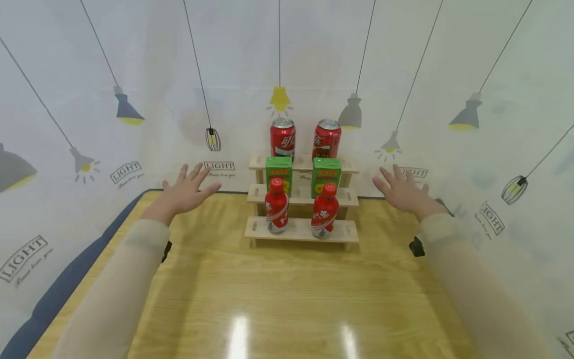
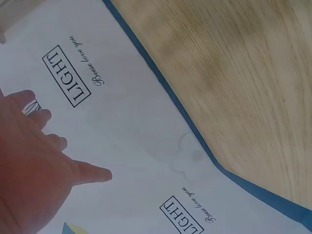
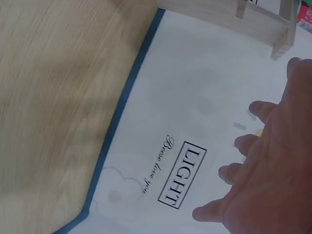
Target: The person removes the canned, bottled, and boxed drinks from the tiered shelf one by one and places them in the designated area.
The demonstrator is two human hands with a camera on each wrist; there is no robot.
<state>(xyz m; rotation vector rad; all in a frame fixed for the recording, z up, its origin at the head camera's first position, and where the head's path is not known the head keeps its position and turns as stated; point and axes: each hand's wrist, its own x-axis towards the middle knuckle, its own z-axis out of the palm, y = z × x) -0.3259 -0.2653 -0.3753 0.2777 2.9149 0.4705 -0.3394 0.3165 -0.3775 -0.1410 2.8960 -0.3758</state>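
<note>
My left hand [image 1: 184, 193] is held out left of a three-tier wooden rack [image 1: 299, 230], its fingers spread and touching no object. On the other side my right hand [image 1: 405, 195] mirrors it, fingers spread too. Two red soda cans, left [image 1: 282, 142] and right [image 1: 327, 142], stand on the top tier. Green drink cartons, left [image 1: 279, 165] and right [image 1: 326, 169], occupy the middle tier. Red bottles, left [image 1: 277, 210] and right [image 1: 325, 215], stand in front on the lowest tier, partly covering the cartons. Both wrist views show the left hand [image 2: 36, 165] and right hand [image 3: 273, 161] holding nothing.
A wood-grain table [image 1: 287, 289] with a dark blue edge strip [image 2: 165, 85] lies below. White cloth [image 1: 242, 60] printed with lamps and "LIGHT" labels encloses the back and sides. Part of the rack [image 3: 229, 17] shows at the top of the right wrist view.
</note>
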